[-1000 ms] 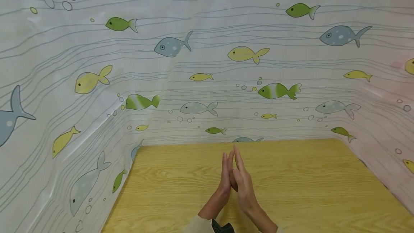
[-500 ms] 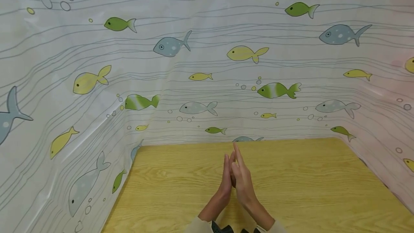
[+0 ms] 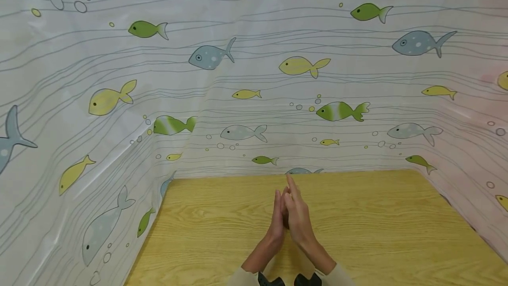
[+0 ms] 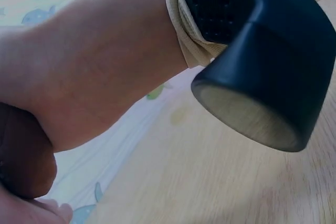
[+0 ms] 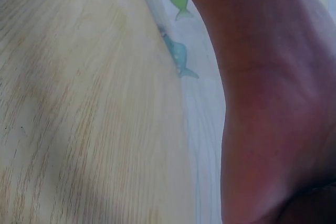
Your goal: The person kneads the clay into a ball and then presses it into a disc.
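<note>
In the head view my left hand (image 3: 276, 222) and right hand (image 3: 300, 220) stand upright over the table, palms facing each other and fingers straight, pointing away from me. Between the palms shows a dark brown thing (image 3: 286, 221), mostly covered by the hands. The left wrist view gives a closer look at this brown thing (image 4: 29, 153): its visible end is smooth and rounded, and it lies against the base of my left palm. What kind of thing it is, I cannot tell. In the right wrist view my right wrist (image 5: 278, 87) fills the right side.
A yellowish wood-grain table (image 3: 214, 220) lies under the hands. White sheeting printed with fish (image 3: 246, 109) rises along its back and both sides. Black devices (image 3: 307, 280) sit at both cuffs; the left one (image 4: 262, 72) looms large in the left wrist view.
The hands stay pressed together and shift only slightly. My right forearm has moved a little up and left, bringing its black cuff device into view. The brown thing remains between the palms.
</note>
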Motion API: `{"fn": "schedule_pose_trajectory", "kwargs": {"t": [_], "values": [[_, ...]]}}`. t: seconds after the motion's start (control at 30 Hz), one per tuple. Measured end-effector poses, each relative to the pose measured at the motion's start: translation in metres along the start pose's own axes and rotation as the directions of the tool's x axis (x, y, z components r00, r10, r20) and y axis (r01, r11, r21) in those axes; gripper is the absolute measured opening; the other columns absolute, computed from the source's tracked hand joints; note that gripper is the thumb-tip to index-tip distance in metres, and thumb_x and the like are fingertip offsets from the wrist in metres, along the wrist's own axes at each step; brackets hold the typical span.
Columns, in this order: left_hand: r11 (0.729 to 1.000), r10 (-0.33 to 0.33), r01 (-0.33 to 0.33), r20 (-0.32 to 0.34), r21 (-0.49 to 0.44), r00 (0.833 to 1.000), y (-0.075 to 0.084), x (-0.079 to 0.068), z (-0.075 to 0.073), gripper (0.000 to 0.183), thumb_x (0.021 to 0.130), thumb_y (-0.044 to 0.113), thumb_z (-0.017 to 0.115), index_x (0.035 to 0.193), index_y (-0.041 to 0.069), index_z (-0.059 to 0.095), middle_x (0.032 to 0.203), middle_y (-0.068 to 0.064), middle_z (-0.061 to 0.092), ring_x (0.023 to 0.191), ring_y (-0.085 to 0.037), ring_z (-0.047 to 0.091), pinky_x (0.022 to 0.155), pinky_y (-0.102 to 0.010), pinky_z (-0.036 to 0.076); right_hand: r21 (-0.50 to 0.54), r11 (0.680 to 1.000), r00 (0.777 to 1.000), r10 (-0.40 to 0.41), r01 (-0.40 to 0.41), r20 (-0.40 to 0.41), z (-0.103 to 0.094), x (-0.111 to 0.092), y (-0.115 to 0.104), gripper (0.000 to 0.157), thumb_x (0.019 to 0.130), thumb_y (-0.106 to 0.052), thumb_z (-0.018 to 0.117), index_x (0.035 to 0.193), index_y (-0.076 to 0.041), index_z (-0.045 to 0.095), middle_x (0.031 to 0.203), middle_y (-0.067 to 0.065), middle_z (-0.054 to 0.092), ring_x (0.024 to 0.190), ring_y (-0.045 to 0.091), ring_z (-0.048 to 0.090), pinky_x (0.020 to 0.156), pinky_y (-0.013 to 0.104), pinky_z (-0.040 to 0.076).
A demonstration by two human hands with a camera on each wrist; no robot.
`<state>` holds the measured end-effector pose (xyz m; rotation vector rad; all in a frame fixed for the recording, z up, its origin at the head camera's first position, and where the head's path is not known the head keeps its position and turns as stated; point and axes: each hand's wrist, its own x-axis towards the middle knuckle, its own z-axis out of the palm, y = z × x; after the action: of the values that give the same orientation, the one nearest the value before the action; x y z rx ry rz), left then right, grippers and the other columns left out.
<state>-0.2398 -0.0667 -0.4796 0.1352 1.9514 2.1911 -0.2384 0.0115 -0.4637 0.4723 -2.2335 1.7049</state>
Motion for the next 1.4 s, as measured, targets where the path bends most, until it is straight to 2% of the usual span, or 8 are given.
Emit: {"fn": "schedule_pose_trajectory", "kwargs": {"t": [0.1, 0.33, 0.57, 0.8, 0.9, 1.1, 1.17, 1.4], "values": [[1.0, -0.002, 0.002, 0.006, -0.012, 1.0, -0.001, 0.0, -0.001, 0.064, 0.09, 0.061, -0.002, 0.145, 0.03, 0.008, 0.153, 0.008, 0.007, 0.143, -0.02, 0.002, 0.113, -0.054, -0.001, -0.014, 0.999, 0.999, -0.039, 0.039, 0.009, 0.0, 0.003, 0.006, 0.046, 0.099, -0.028, 0.024, 0.145, -0.02, 0.018, 0.151, -0.003, 0.019, 0.142, 0.02, 0.013, 0.113, 0.05, 0.008], [1.0, 0.007, -0.006, 0.026, -0.018, 1.0, 0.0, 0.0, -0.002, 0.066, 0.091, 0.059, -0.003, 0.146, 0.024, 0.005, 0.154, 0.004, 0.004, 0.143, -0.022, 0.0, 0.112, -0.055, -0.004, -0.043, 0.993, 0.994, -0.113, 0.113, 0.005, -0.003, 0.012, 0.017, 0.046, 0.099, -0.016, 0.026, 0.144, -0.011, 0.02, 0.151, 0.007, 0.02, 0.141, 0.029, 0.014, 0.112, 0.053, 0.003], [1.0, -0.001, 0.001, 0.033, -0.003, 0.999, 0.003, -0.001, -0.001, 0.063, 0.09, 0.06, -0.003, 0.145, 0.029, 0.005, 0.154, 0.006, 0.006, 0.143, -0.019, -0.002, 0.111, -0.056, -0.005, -0.056, 0.994, 0.996, -0.092, 0.092, 0.003, -0.006, 0.016, 0.023, 0.045, 0.1, -0.02, 0.021, 0.145, -0.016, 0.018, 0.152, 0.003, 0.018, 0.142, 0.024, 0.013, 0.115, 0.023, -0.003], [1.0, -0.02, 0.02, 0.017, -0.011, 1.0, 0.006, -0.003, 0.001, 0.064, 0.09, 0.062, -0.002, 0.145, 0.03, 0.005, 0.154, 0.008, 0.0, 0.143, -0.018, -0.007, 0.109, -0.059, -0.008, -0.032, 0.998, 0.998, -0.059, 0.059, 0.002, -0.008, 0.021, 0.031, 0.046, 0.1, -0.022, 0.021, 0.145, -0.018, 0.017, 0.152, 0.005, 0.017, 0.141, 0.031, 0.013, 0.112, 0.054, 0.004], [1.0, -0.022, 0.022, 0.005, -0.015, 1.0, 0.008, -0.003, 0.003, 0.066, 0.089, 0.062, -0.002, 0.145, 0.028, 0.001, 0.154, 0.002, 0.001, 0.143, -0.021, -0.005, 0.108, -0.06, -0.008, -0.004, 1.0, 1.0, -0.027, 0.027, 0.005, -0.009, 0.023, 0.035, 0.045, 0.1, -0.024, 0.019, 0.145, -0.02, 0.017, 0.152, 0.001, 0.016, 0.142, 0.03, 0.01, 0.108, 0.06, 0.007], [1.0, -0.004, 0.003, -0.024, -0.024, 1.0, 0.011, -0.005, 0.007, 0.061, 0.09, 0.061, -0.001, 0.144, 0.032, -0.001, 0.153, -0.002, 0.004, 0.139, -0.019, 0.003, 0.108, -0.059, -0.007, 0.004, 1.0, 1.0, 0.003, -0.003, 0.015, -0.01, 0.026, 0.041, 0.045, 0.1, -0.026, 0.015, 0.145, -0.021, 0.019, 0.152, 0.003, 0.016, 0.142, 0.029, 0.01, 0.107, 0.061, 0.011], [1.0, 0.015, -0.015, -0.026, -0.022, 1.0, 0.01, -0.003, 0.007, 0.058, 0.091, 0.059, -0.002, 0.143, 0.035, -0.001, 0.153, 0.005, -0.009, 0.141, -0.018, -0.004, 0.108, -0.059, -0.008, 0.004, 1.0, 1.0, 0.014, -0.014, 0.021, -0.01, 0.026, 0.042, 0.045, 0.1, -0.027, 0.014, 0.145, -0.021, 0.019, 0.152, 0.003, 0.016, 0.142, 0.027, 0.009, 0.108, 0.06, 0.011], [0.997, 0.06, -0.063, -0.053, -0.048, 0.997, 0.012, -0.004, 0.01, 0.053, 0.093, 0.055, 0.002, 0.143, 0.035, 0.004, 0.153, 0.008, -0.01, 0.142, -0.018, -0.014, 0.11, -0.056, -0.009, 0.028, 0.994, 0.994, 0.1, -0.102, 0.046, -0.009, 0.023, 0.048, 0.046, 0.1, -0.035, 0.01, 0.145, -0.027, 0.011, 0.153, -0.003, 0.011, 0.14, 0.025, 0.017, 0.108, 0.058, 0.017]]}}
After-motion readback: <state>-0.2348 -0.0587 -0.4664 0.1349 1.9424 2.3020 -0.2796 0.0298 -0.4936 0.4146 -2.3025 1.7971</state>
